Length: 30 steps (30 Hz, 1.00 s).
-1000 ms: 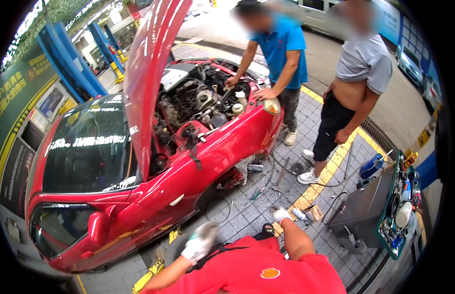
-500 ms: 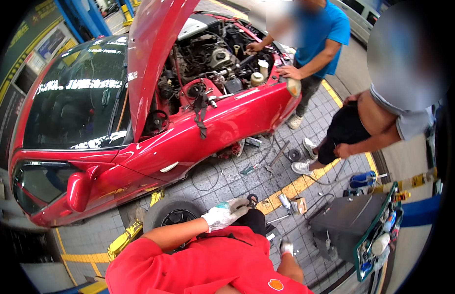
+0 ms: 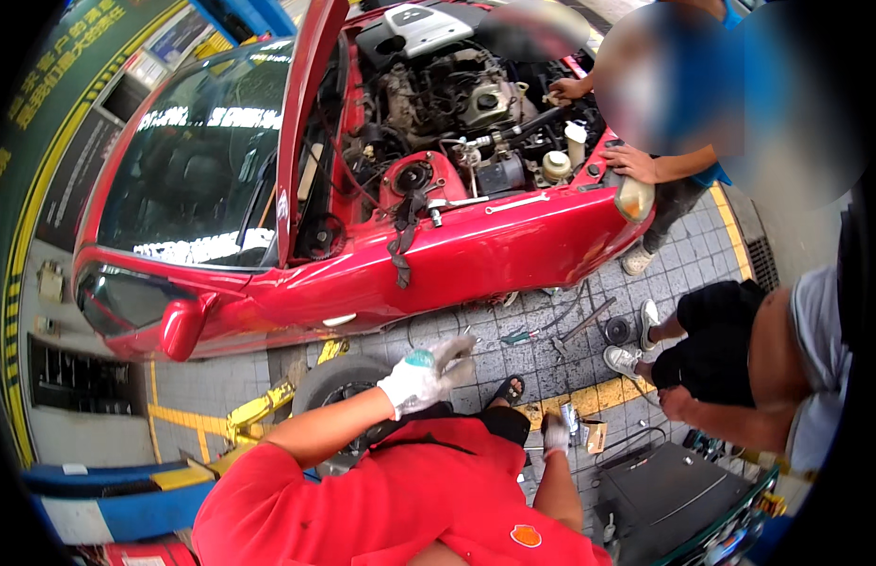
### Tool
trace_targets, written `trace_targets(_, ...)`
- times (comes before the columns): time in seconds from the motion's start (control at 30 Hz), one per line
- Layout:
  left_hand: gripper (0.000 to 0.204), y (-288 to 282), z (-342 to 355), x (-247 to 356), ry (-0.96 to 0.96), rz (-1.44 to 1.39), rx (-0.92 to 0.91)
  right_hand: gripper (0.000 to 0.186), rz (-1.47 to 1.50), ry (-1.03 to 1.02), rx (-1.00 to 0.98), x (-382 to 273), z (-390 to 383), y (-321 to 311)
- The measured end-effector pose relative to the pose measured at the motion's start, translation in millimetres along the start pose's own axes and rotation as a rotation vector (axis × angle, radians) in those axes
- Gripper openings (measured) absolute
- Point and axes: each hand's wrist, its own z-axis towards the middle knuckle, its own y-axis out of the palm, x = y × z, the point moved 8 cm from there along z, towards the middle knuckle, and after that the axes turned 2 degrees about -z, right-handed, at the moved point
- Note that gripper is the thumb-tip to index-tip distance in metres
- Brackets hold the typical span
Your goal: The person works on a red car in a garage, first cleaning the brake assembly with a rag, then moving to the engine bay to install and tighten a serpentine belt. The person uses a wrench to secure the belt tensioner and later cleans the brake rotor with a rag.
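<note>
the left hand (image 3: 424, 375), in a white glove, is raised with its fingers extended and parted, and nothing shows in it. the right hand (image 3: 555, 432), also gloved, is low beside an aerosol can (image 3: 571, 418); its fingers are too blurred to tell whether they hold anything.

beneath the left forearm, between the car and the red-shirted wearer, is a tyred wheel (image 3: 336, 382), partly hidden. for handling it, i would judge steady footing and a two-sided grip on the tread best, fingers clear of its underside.

the wheel's dark rim faces up toward the view; being round, it has no long axis, and i cannot tell whether it lies flat or tilts. the can's long axis runs nearly up and down the view, beside a small cardboard box (image 3: 595, 436).

farther out, a yellow lift arm (image 3: 259, 411) flanks the wheel; beyond is the red car (image 3: 485, 250), hood raised, a combination wrench (image 3: 518, 203) on its fender.
</note>
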Motion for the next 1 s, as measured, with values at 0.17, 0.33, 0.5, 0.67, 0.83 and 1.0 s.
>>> trace_targets(0.17, 0.043, -33.8, 8.1, 17.0, 0.062, 0.140, 0.334, 0.045, 1.507, -0.001, 0.173, -74.6, 84.9, -201.2)
trace_targets(0.33, 0.042, -71.5, 1.0, -14.1, 0.027, 0.186, 0.551, 0.043, 1.482, -0.257, 0.083, -171.5, 73.4, -345.0)
trace_targets(0.5, 0.045, -149.1, 1.3, -42.7, -0.003, 0.216, 0.772, 0.035, 1.302, -0.398, 0.045, -247.1, 54.0, -395.2)
trace_targets(0.67, 0.050, -234.2, 10.6, -96.8, -0.023, 0.188, 0.991, 0.023, 1.309, -0.370, -0.057, -284.7, 42.8, -392.6)
trace_targets(0.83, 0.048, -299.4, 31.1, -112.2, -0.163, 0.644, 1.033, 0.023, 1.326, -0.260, -0.041, -310.2, 37.3, -399.9)
trace_targets(1.0, 0.067, -304.4, 60.5, -140.7, -0.384, 0.704, 0.824, 0.026, 1.252, -0.239, -0.039, -335.8, 45.4, -399.3)
